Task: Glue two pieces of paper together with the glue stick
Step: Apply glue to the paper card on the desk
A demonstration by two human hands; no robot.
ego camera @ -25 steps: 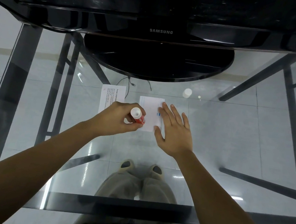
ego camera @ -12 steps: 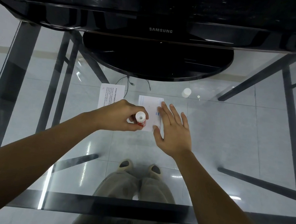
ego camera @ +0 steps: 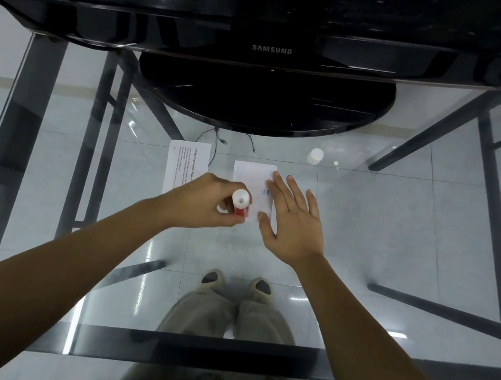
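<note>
1. Head view, nearest first: two bare forearms reach forward over a glass counter (ego camera: 392,235), with the person's trousers (ego camera: 224,314) and shoes (ego camera: 260,287) showing through the glass on the tiled floor below.
2. Left hand (ego camera: 201,203) has its grip curled around a glue stick (ego camera: 240,205), thumb and fingers pinching the red barrel; the stick stands nearly upright, its white end facing the camera and its lower end down at the near left part of a small paper.
3. Right hand (ego camera: 294,217) lies flat, grip spread with the fingers fanned out, and its fingertips and thumb press on the right edge of that small paper (ego camera: 252,176), which lies flat on the glass between the two hands.
4. Just left of it, partly hidden under the left hand, a second printed sheet (ego camera: 184,164) lies flat on the counter, apart from the small paper.
5. Farther back and to the right, a white cap (ego camera: 315,156) rests on the glass, well clear of both hands.
6. Beyond everything stands a black Samsung monitor (ego camera: 270,49) on its round base, with thin cables trailing down behind the papers.
</note>
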